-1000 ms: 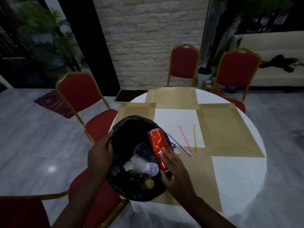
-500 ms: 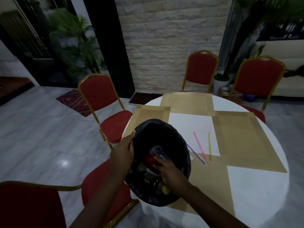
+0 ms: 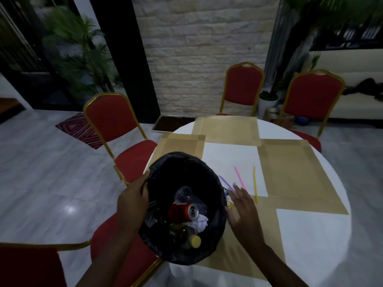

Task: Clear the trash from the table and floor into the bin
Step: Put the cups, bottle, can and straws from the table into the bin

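Here the left hand [image 3: 132, 200] gripped the rim of the black-lined bin [image 3: 217, 228]; a red can [image 3: 182, 212] lay inside. The right hand [image 3: 241, 212] hovered with fingers spread, holding nothing, beside three straws [image 3: 239, 177] on the tabletop [image 3: 310, 230].

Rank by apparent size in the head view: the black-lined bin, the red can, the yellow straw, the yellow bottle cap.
1. Black-lined bin
2. Red can
3. Yellow straw: longer than the can, far thinner, so unsure against it
4. Yellow bottle cap

no readable text; the red can's [image 3: 183, 212] markings are too blurred.
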A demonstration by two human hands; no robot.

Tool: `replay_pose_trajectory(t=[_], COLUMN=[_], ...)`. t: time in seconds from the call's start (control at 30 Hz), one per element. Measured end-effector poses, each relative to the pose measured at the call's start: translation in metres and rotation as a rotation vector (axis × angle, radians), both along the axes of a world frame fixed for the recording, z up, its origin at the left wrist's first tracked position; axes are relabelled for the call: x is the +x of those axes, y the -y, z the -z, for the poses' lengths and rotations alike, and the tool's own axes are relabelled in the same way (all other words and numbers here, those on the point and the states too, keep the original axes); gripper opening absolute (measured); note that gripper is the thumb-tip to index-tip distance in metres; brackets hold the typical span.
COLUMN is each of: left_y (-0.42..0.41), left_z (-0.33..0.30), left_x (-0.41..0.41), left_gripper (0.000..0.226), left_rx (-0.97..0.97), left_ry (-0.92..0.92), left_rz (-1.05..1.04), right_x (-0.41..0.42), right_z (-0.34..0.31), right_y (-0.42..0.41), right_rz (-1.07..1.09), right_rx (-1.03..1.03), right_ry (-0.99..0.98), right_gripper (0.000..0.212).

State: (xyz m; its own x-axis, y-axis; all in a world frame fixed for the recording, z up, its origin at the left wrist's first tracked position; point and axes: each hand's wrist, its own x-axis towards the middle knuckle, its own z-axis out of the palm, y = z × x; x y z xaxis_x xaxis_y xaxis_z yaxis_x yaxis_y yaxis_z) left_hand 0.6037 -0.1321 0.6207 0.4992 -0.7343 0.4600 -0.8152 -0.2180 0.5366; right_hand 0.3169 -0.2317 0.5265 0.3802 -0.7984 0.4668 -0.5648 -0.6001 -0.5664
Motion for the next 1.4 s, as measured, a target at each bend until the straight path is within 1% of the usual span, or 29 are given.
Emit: replay_pose_trajectory(t=[0.07,0.13,0.23,0.33,0.47,0.6,0.8,0.97,1.07,1.13,1.23,1.3,1.4], left_y=[0.000,0.002,0.003,0.005,0.006,0.007,0.012,0.018,0.019,0.020,0.021,0.022,0.024], left_z=[0.000,0.000,0.000,-0.001,-0.003,-0.005,-0.009,-0.010,-0.010,-0.010,-0.012,-0.013,-0.013], left_x=[0.004,0.008,0.010,0.009,0.007,0.005,0.002,0.000,-0.002,-0.004,-0.005,-0.006,-0.006], left_gripper=[0.046,0.046,0.045,0.046,0.045,0.044,0.043,0.042,0.041,0.042,0.042,0.041,0.041], left_rx=[0.012,0.037,0.047,0.042,0.053,0.073,0.106,0.129,0.133,0.131,0.132,0.136,0.153], left_ry=[0.004,0.006,-0.015,-0.018,-0.006,0.007,0.031,0.060,0.052,0.058,0.063,0.068,0.082], left_rz=[-0.004,-0.023,-0.038,-0.040,-0.047,-0.047,-0.087,-0.106,-0.101,-0.099,-0.106,-0.115,-0.130], right_x=[-0.014,-0.027,-0.041,-0.050,-0.051,-0.044,-0.031,-0.028,-0.031,-0.033,-0.031,-0.029,-0.023], right_z=[0.015,0.036,0.070,0.098,0.128,0.141,0.157,0.169,0.179,0.182,0.176,0.170,0.168], right_y=[0.018,0.035,0.056,0.076,0.099,0.119,0.146,0.157,0.154,0.153,0.153,0.155,0.158], right_rz=[0.060,0.108,0.130,0.140,0.173,0.205,0.223,0.224,0.216,0.240,0.269,0.268,0.289], right_rx=[0.003,0.041,0.155,0.319,0.412,0.427,0.491,0.556,0.553,0.526,0.461,0.431,0.411], right_ry=[-0.028,-0.098,-0.273,-0.469,-0.656,-0.762,-0.785,-0.757,-0.672,-0.578,-0.433,-0.446,-0.537], right_gripper=[0.047,0.052,0.063,0.075,0.069,0.073,0.072,0.053,0.047,0.044,0.029,0.023,0.026])
